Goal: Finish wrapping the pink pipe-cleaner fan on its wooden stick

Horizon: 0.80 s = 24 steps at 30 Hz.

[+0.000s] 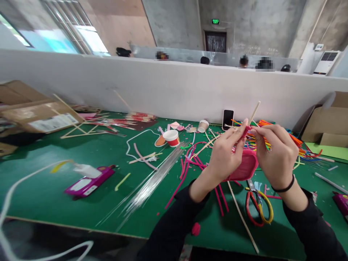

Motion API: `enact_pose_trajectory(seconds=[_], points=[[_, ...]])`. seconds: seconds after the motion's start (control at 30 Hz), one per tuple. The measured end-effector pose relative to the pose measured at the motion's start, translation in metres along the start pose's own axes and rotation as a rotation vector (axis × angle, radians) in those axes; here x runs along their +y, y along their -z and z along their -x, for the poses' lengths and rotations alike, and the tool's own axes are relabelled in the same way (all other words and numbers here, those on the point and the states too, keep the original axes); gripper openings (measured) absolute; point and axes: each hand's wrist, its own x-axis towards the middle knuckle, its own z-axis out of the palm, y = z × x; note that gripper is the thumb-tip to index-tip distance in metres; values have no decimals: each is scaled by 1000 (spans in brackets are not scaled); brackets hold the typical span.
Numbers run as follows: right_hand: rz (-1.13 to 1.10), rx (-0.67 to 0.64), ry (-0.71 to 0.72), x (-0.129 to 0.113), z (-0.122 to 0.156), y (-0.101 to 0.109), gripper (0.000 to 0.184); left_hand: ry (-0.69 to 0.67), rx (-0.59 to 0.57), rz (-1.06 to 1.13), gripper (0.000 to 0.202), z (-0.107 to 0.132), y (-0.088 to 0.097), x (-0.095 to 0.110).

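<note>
My left hand (225, 154) is closed around a thin wooden stick (255, 111), which points up and to the right. Small deep-pink material, seemingly a pipe cleaner (246, 132), is bunched round the stick at my fingertips. My right hand (277, 148), with a black band at the wrist, pinches at this pink piece from the other side. Below and between the hands is a pink, rounded, ribbed shape (244, 166); whether it is attached to what I hold is hidden. Scissors (257, 206) with red and yellow handles lie just below it.
Pink pipe cleaners (182, 185) and a long stick (241, 217) lie around the hands. Left are clear thin rods (154, 185), a paper cup (172, 138) and a purple corded device (91, 181). A phone (227, 119) leans on the white partition (176, 87). Cardboard boxes (40, 112) flank the table.
</note>
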Motion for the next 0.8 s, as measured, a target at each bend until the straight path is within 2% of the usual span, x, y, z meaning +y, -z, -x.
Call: enact_pose_trajectory(seconds=[0.17,0.33,0.57,0.7,0.8], points=[[-244,-86,-85,15,-4,2,14,134,-130,243,54,-2,8,1],[-459,-257,-198,31,-13,16,12,273,-315,550,76,-4,21,4],[-848,-533,-421,34,-20,25,16,379,-459,826,87,-3,22,-4],[-1031,-648,-426,33,-20,22,17,395,-541,961,88,-5,19,-13],[-1001,-661,-417,30,-16,19,20,380,-600,964,89,-7,18,-17]])
